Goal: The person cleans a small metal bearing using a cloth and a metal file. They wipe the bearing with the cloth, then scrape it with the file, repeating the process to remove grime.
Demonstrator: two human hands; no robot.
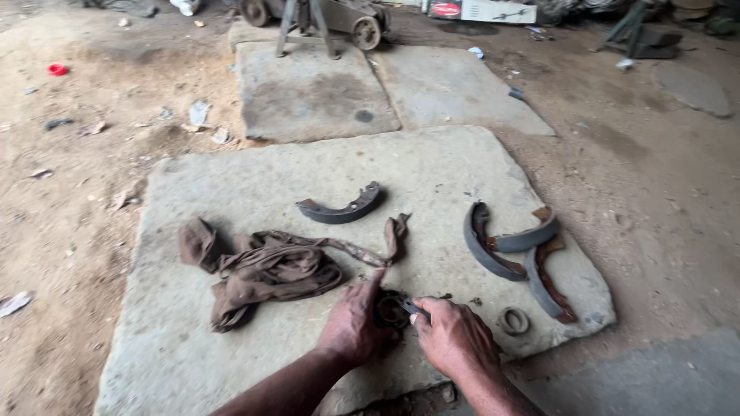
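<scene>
- Left hand (pixel 353 322) and right hand (pixel 453 335) meet close together, both gripping a small dark round part (pixel 391 310) at the near edge of the stone slab (pixel 432 166).
- A brown rag (pixel 266 268) lies just left of the hands.
- Brake shoes (pixel 518 253) and a ring (pixel 514 320) lie to the right; one shoe (pixel 341 209) lies farther up.

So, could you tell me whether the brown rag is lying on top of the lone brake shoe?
No, the brown rag lies beside the lone brake shoe, which rests bare on the stone slab.
</scene>
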